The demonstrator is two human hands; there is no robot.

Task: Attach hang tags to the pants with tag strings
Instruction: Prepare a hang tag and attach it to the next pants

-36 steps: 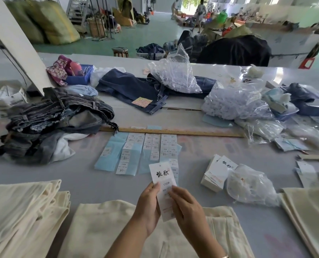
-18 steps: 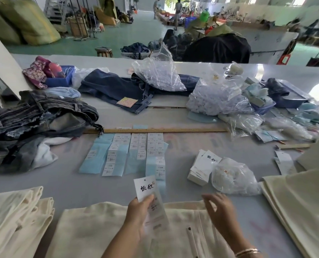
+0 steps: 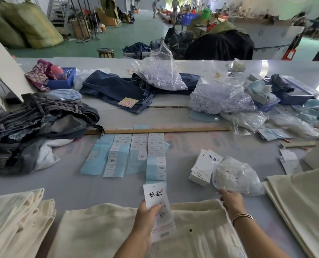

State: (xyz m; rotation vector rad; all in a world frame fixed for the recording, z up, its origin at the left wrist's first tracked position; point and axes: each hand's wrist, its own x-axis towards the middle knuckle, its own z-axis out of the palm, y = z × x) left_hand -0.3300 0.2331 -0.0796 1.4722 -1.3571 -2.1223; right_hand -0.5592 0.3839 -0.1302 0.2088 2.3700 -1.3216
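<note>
Head view: hang tag in hand, reaching for the string bag.

The left hand pinches a hang tag over cream pants lying near on the table. The right hand is at the near edge of a clear bag, probably of tag strings; whether its fingers hold anything I cannot tell. The card looks light and stiffish, best taken by its lower edge; the pants soft and floppy. The tag bears two brushed black characters, its smaller print unreadable. A tag stack lies left of the bag.

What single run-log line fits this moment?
left hand: holds white paper hang tag | right hand: reaching clear plastic bag | cream pants: untagged
</note>
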